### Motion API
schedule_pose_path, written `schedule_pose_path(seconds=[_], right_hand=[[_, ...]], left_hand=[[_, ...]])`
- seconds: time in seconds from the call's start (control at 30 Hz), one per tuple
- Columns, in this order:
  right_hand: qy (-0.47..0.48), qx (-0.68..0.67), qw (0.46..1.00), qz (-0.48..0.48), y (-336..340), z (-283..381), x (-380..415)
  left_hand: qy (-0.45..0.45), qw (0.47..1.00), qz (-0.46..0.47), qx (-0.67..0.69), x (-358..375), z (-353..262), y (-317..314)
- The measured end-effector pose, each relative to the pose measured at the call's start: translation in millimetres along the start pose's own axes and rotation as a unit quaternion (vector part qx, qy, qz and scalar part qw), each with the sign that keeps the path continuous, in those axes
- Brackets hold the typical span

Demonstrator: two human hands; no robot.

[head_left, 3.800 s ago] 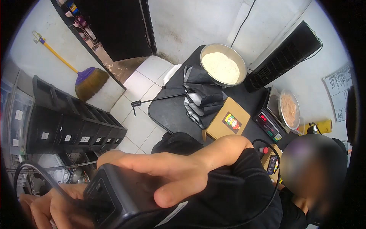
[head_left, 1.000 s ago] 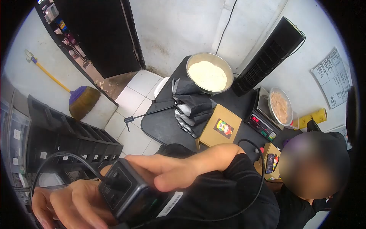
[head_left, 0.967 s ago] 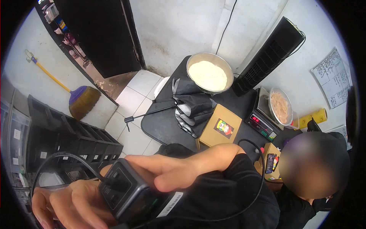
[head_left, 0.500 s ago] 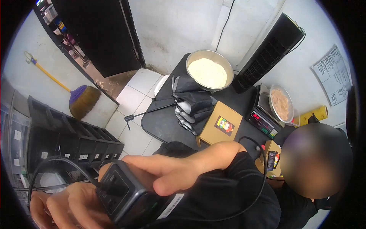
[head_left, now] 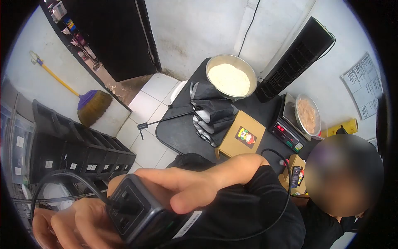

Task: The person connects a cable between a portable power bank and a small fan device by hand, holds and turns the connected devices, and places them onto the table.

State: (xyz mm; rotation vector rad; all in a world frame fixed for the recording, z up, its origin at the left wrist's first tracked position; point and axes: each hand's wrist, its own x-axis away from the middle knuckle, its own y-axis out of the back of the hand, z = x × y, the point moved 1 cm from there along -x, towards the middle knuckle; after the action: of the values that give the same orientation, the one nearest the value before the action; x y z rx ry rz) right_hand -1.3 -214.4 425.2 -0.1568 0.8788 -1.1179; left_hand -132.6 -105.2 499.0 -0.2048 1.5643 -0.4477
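Observation:
My right hand [head_left: 192, 186] reaches in from the right and wraps over a black box-shaped device [head_left: 143, 213] with ports on its face and a barcode label on its side. The thumb presses the near edge, and its other fingers run along the top. At the lower left, my left hand [head_left: 78, 222] is curled against the port end of the same device, its fingers bent. A black cable [head_left: 85, 178] enters a port and loops out to the left. Another cable [head_left: 288, 182] curves over the black clothing at the right.
A black table [head_left: 174, 128] holds a bowl of pale powder [head_left: 230, 79], a folded umbrella [head_left: 211, 110], a cardboard box [head_left: 242, 135] and a scale [head_left: 286, 135] with a bowl [head_left: 307, 114]. A person [head_left: 323, 224] is at the right. Black drawers [head_left: 78, 153] and a broom [head_left: 93, 108] stand left.
The view has shifted slightly, so the room appears a little further right and down. Both hands keep their hold on the device, which looks slightly turned.

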Motion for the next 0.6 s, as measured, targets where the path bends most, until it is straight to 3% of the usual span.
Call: schedule_pose_path(seconds=[0.13, 0.23, 0.4, 0.6], right_hand=[[-0.001, -0.004, 1.0, 0.011, 1, 0, 0], [-0.094, -0.147, 0.985, 0.006, -1, 3, 2], [-0.083, -0.139, 0.987, 0.005, -1, 2, 1], [0.003, -0.044, 0.999, 0.011, -1, -2, -2]], left_hand=[[-0.035, 0.998, -0.034, -0.03, 1, 12, -9], [-0.036, 0.999, 0.003, -0.036, 0, 15, -8], [-0.048, 0.995, 0.074, 0.04, -1, 10, 10], [-0.024, 0.997, 0.043, 0.06, 3, 5, 6]])
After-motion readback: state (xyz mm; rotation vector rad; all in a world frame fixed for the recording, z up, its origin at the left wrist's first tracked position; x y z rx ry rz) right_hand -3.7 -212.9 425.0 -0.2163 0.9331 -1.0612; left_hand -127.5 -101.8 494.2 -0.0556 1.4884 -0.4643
